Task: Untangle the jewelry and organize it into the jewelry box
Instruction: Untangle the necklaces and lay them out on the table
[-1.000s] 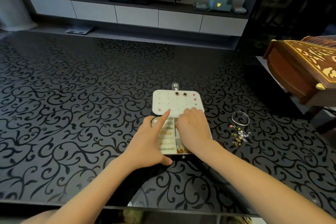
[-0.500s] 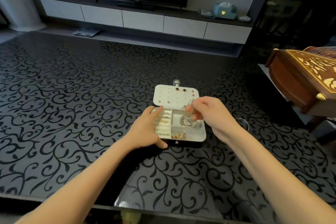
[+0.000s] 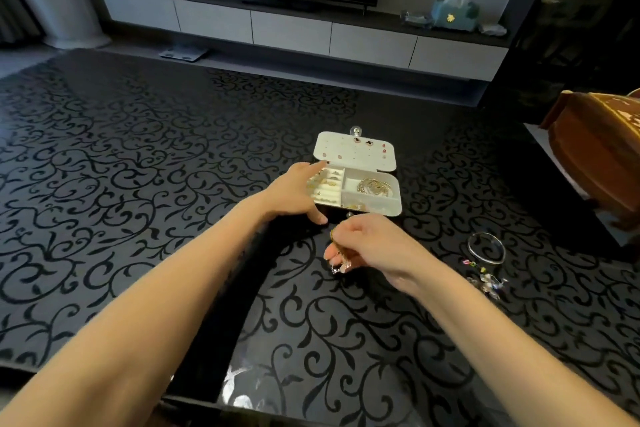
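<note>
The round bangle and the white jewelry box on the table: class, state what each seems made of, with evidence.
The round silver-coloured bangle looks like polished metal: thin, with bright glints. The white jewelry box looks like matte faux leather or plastic, going by its dull surface and rounded corners; which cannot be told.

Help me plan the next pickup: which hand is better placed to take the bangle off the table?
Probably the right hand: the bangle lies on its side, while the left hand rests on the opposite edge of the jewelry box. It pinches a small piece, so that goes down first.
</note>
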Motion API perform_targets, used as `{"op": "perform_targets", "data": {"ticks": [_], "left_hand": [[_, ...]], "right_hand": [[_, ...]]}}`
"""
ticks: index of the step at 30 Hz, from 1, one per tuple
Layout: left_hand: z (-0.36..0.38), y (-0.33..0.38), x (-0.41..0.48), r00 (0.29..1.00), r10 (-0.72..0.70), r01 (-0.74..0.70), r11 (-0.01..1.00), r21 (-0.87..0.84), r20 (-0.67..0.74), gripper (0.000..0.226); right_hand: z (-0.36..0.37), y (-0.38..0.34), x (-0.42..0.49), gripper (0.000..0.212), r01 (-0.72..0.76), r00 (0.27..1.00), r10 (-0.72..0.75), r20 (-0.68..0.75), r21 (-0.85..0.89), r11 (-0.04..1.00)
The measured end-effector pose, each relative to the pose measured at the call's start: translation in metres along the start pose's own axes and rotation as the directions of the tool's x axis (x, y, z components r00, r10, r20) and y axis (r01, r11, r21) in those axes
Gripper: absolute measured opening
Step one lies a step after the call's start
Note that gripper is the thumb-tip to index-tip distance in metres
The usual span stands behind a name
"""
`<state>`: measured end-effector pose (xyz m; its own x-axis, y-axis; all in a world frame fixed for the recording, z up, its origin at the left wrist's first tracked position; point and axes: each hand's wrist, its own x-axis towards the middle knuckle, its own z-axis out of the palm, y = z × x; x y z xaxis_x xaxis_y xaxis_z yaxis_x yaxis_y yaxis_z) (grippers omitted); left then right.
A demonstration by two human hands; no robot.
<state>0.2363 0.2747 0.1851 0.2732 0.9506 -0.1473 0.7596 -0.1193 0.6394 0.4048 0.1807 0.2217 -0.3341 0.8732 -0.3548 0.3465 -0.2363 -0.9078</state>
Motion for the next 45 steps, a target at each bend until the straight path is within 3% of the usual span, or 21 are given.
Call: {"op": "perform_targets", "data": {"ticks": [2,5,7,10,12,16,20,24,30,34,45], "left_hand": [[-0.007,-0.005,-0.018,0.987,0.037,-0.048,0.997,-0.064,-0.154,0.09],[-0.017,-0.015,-0.059,0.883,-0.065,-0.097,0.944,-0.315,-0.464,0.042],[-0.02,-0.02,-0.085,0.891,-0.137,-0.094,0.877,-0.471,-0.432,0.028],[-0.015,-0.026,-0.118,0.972,-0.154,-0.014,0.713,-0.701,-0.176,0.019],[-0.009,-0.034,-0.128,0.987,-0.117,-0.002,0.692,-0.722,-0.115,0.022],[-0.008,-0.054,-0.137,0.988,-0.072,-0.027,0.796,-0.604,-0.138,0.023],[-0.005,-0.062,-0.147,0.978,-0.048,-0.048,0.894,-0.445,-0.201,0.031],[0.003,-0.067,-0.155,0.964,0.122,-0.145,0.986,-0.084,-0.236,0.034],[0.016,-0.074,-0.167,0.902,0.394,-0.343,0.903,0.261,-0.178,0.038],[0.018,-0.073,-0.172,0.909,0.416,-0.342,0.794,0.502,-0.038,0.044],[0.01,-0.073,-0.178,0.908,0.416,-0.367,0.717,0.594,0.058,0.045]], "right_hand": [[0.015,0.003,0.008,0.025,0.016,0.999,-0.014,0.038,-0.05,0.999],[0.037,0.0,0.018,0.022,0.041,0.992,-0.034,0.118,-0.05,0.998],[0.047,-0.002,0.021,0.02,0.042,0.985,-0.038,0.168,-0.023,0.999],[0.066,-0.004,0.026,0.016,0.025,0.976,-0.021,0.217,-0.015,1.0],[0.075,-0.004,0.028,0.017,0.021,0.977,-0.013,0.211,-0.036,0.999],[0.085,-0.006,0.03,0.013,0.098,0.991,-0.074,0.111,-0.225,0.969],[0.085,-0.009,0.031,0.007,0.216,0.974,-0.224,0.044,-0.497,0.841],[0.079,-0.007,0.034,0.013,0.237,0.957,-0.288,0.005,-0.587,0.774],[0.064,0.001,0.035,0.016,0.201,0.965,-0.261,-0.01,-0.61,0.767],[0.053,0.007,0.033,0.015,0.169,0.974,-0.224,-0.018,-0.597,0.784],[0.042,0.011,0.027,0.018,0.149,0.985,-0.172,0.024,-0.62,0.77]]}}
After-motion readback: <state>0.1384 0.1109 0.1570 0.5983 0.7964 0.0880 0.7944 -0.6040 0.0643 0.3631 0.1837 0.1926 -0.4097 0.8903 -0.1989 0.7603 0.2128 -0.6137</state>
